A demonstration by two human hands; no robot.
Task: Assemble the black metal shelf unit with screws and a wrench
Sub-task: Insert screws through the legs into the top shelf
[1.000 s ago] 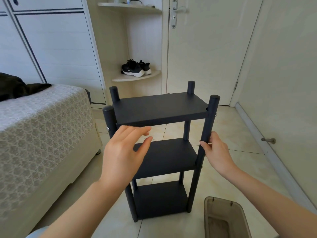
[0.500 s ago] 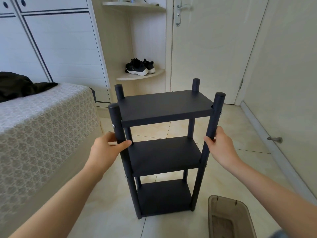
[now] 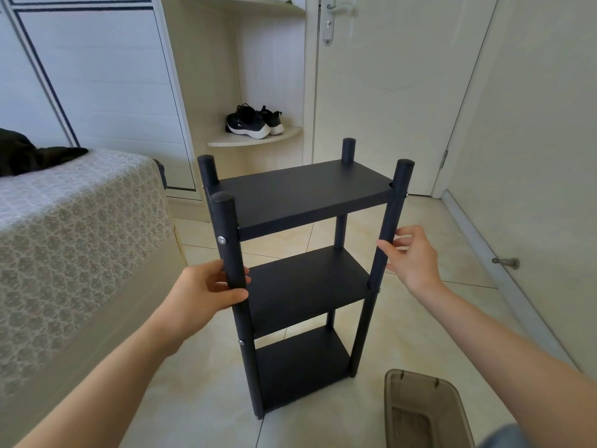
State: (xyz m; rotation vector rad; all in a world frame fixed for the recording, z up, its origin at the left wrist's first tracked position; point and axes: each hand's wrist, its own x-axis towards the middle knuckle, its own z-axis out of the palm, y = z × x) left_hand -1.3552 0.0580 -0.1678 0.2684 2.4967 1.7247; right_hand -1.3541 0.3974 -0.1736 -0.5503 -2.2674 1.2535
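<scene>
The black metal shelf unit (image 3: 303,195) stands upright on the tiled floor, with three shelves between four round posts. Silver screw heads (image 3: 222,239) show on the front left post. My left hand (image 3: 206,291) grips that front left post just above the middle shelf, fingers and thumb wrapped round it. My right hand (image 3: 412,257) is beside the front right post at about the same height, fingers spread and loose, only the thumb and fingertips at the post. No wrench is in view.
A bed with a patterned cover (image 3: 71,240) stands close on the left. A brown plastic bin (image 3: 423,412) sits on the floor at the lower right. Behind are a corner shelf with black shoes (image 3: 253,121), a closed door (image 3: 387,92) and a wall doorstop (image 3: 505,262).
My left hand dropped from in front of the top shelf and took hold of the front left post. My right hand loosened its grip on the front right post, fingers now spread.
</scene>
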